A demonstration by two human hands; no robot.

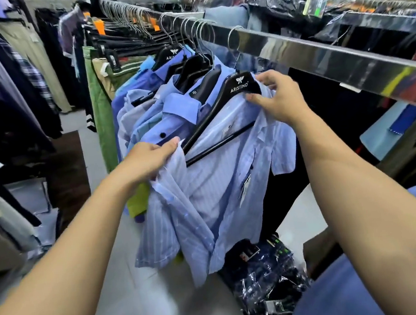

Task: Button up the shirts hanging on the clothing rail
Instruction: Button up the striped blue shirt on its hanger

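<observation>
Striped pale-blue shirt (219, 181) hangs front and centre on a black hanger (224, 104) printed ARISTINO, its front open and the fabric bunched, a paper tag (245, 189) dangling near its middle. My left hand (150, 158), at about 9 o'clock from the shirt's centre, has its grip curled round the shirt's left front edge just below the hanger's arm, thumb on top of the cloth. My right hand (277, 96), at about 1 o'clock, pinches the collar area right beside the hanger's neck, fingers wrapped over the fabric. The hanger's wire hook (234, 39) goes up to the shiny metal clothing rail (319, 55), which runs from 11 o'clock down to 3 o'clock across my view.

Just behind this shirt, toward 11 o'clock, I see more blue shirts (171, 110) on black hangers, one with dark buttons showing. Farther along the rail hang green and khaki trousers (101, 104). At 6 o'clock, on the floor (139, 293), lies a heap of dark garments in clear plastic bags (266, 279). Dark clothes (2, 89) fill a rack at 9 o'clock.
</observation>
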